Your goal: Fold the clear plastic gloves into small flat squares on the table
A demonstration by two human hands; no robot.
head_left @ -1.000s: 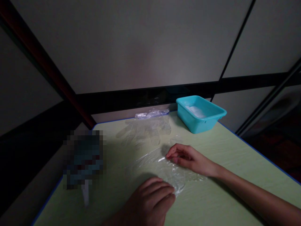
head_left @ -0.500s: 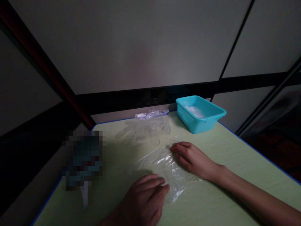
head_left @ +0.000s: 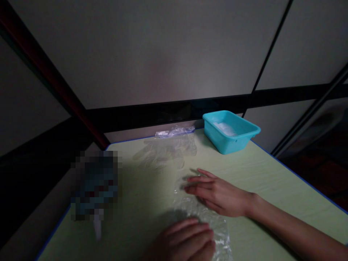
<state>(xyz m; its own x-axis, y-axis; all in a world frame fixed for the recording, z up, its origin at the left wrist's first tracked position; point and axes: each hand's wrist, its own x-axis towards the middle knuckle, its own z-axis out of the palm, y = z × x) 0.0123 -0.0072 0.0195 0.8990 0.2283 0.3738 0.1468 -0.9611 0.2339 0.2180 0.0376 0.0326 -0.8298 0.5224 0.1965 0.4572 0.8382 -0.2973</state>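
A thin, clear plastic piece [head_left: 187,203], probably a disposable glove, lies crinkled on the table between and under my hands. My right hand [head_left: 217,194] is over its upper right part, palm down, fingers spread and pointing left. At the bottom, my left hand [head_left: 187,241] rests over the nearer part, fingers outstretched side by side and slightly curved, a little blurred. Its thumb is hidden. Beyond my hands, several clear disposable gloves [head_left: 165,150] lie flat, their finger shapes faintly visible.
A turquoise plastic basin [head_left: 233,143] with something white inside stands at the table's back right. Crumpled clear wrapping [head_left: 175,131] lies along the back edge. A pixelated object [head_left: 96,185] is on the left. The pale green table [head_left: 130,203] has blue edging, with cabinet panels behind.
My right hand has moved nearer and its fingers have spread. My left hand has shifted right and nearer. The clear plastic piece has moved nearer and to the right.
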